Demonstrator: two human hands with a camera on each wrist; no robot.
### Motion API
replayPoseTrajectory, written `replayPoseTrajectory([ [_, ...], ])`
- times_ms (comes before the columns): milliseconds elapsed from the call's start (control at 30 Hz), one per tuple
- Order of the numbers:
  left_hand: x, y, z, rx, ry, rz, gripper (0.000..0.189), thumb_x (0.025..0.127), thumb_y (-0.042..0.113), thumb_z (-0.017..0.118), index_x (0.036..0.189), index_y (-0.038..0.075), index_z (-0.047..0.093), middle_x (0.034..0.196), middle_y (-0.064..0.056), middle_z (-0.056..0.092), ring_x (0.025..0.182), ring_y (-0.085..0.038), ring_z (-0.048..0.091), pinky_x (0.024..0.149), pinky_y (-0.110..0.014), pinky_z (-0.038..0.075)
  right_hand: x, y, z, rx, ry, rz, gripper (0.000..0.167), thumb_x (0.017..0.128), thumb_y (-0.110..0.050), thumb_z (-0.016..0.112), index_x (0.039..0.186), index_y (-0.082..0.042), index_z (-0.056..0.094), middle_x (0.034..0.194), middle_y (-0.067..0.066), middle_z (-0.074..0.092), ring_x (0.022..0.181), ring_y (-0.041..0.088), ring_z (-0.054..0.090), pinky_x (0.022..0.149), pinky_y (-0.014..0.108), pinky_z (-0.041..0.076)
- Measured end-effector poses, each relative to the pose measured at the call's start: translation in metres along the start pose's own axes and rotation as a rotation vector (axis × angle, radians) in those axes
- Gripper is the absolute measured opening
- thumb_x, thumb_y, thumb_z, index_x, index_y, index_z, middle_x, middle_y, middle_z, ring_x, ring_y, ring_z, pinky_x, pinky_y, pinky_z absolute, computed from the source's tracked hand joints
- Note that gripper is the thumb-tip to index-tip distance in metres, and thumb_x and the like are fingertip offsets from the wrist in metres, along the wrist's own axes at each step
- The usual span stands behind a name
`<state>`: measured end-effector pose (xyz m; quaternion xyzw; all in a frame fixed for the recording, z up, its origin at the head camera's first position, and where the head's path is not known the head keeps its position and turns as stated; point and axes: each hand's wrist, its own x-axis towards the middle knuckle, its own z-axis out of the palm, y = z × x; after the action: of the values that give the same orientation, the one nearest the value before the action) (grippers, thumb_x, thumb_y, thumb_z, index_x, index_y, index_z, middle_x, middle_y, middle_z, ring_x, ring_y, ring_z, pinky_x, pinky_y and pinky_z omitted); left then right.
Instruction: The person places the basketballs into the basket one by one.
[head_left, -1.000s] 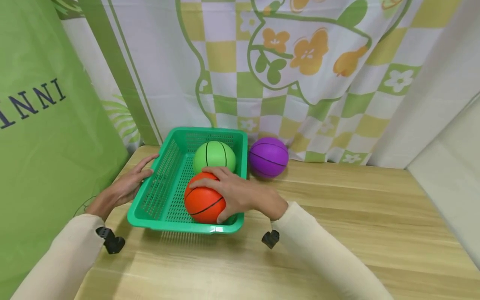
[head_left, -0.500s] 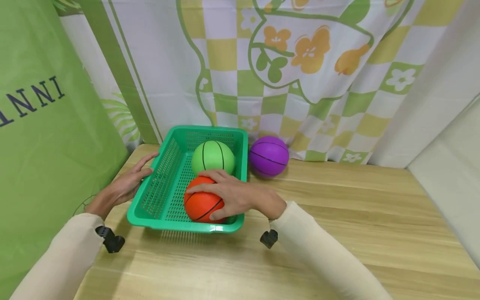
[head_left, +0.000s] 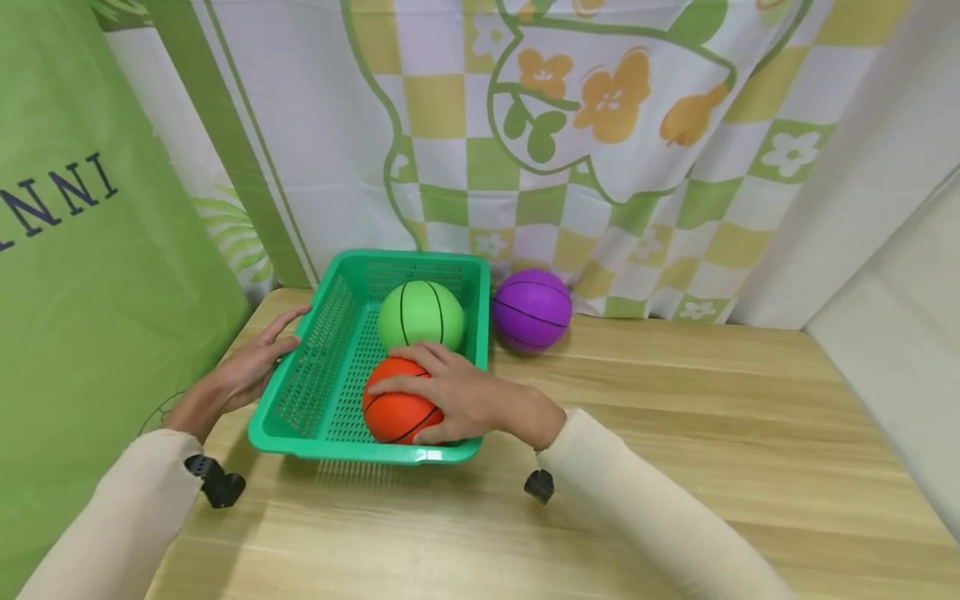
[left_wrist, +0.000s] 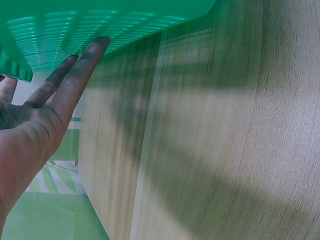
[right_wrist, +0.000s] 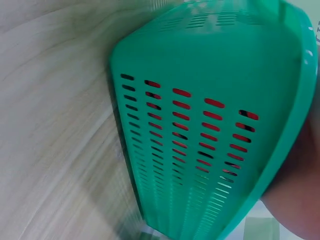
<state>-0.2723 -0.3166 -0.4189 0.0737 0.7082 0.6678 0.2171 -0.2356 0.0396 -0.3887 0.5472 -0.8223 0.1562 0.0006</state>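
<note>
1. A red ball (head_left: 393, 417) with black seams sits inside a green plastic basket (head_left: 337, 450), in the corner nearest the person and to the right. Round as it is, the ball presents no long axis.
2. The right hand (head_left: 457, 400) grips the ball from above and from its right side, fingers bent over the top, thumb low on the near side. It is plainly the nearer of the two hands, its wrist crossing above the basket's right rim.
3. Across the basket, the left hand (head_left: 251, 371) stands well apart from the ball, which lies to its right beyond a wall and a stretch of slotted floor. Its fingers reach straight along the outer left wall, touching it.
4. The basket's long axis appears to run away from the person. Slots in its right wall show flashes of red in the right wrist view, placing the ball just behind that wall.
5. A light green ball (head_left: 420, 317) sits behind the red one; the right hand's fingers hide whether the two touch.
6. Outside the basket, a purple ball (head_left: 532, 310) rests just beside the right wall on the wood-grain bench (head_left: 712, 417), before a patterned curtain (head_left: 442, 167).
</note>
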Motion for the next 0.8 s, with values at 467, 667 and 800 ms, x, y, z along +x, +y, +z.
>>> replayPoseTrajectory([
  [467, -0.001, 0.000, 0.000, -0.022, -0.026, 0.017, 0.063, 0.112, 0.026, 0.036, 0.162, 0.030, -0.001, 0.124, -0.015, 0.052, 0.096, -0.024, 0.066, 0.077, -0.044, 0.057, -0.006, 0.003, -0.005, 0.123, -0.007, -0.010, 0.070, 0.092, -0.037, 0.069, 0.153, -0.024, 0.039, 0.159, 0.013, 0.023, 0.143, 0.028, 0.022, 0.109, 0.046, 0.033],
  [667, -0.001, -0.001, 0.000, -0.018, -0.024, 0.021, 0.063, 0.111, 0.026, 0.036, 0.162, 0.029, -0.002, 0.120, -0.014, 0.054, 0.093, -0.022, 0.066, 0.075, -0.042, 0.057, -0.013, 0.008, -0.007, 0.219, 0.021, 0.031, 0.066, 0.095, -0.035, 0.065, 0.154, -0.021, 0.039, 0.157, 0.017, 0.024, 0.143, 0.028, 0.022, 0.106, 0.046, 0.037],
  [800, -0.002, -0.001, 0.001, -0.013, -0.012, 0.020, 0.063, 0.111, 0.027, 0.036, 0.162, 0.030, -0.002, 0.120, -0.015, 0.053, 0.091, -0.022, 0.066, 0.073, -0.040, 0.057, -0.017, 0.012, -0.010, 0.235, 0.038, 0.075, 0.064, 0.097, -0.038, 0.064, 0.154, -0.024, 0.039, 0.158, 0.015, 0.024, 0.143, 0.026, 0.021, 0.105, 0.047, 0.039],
])
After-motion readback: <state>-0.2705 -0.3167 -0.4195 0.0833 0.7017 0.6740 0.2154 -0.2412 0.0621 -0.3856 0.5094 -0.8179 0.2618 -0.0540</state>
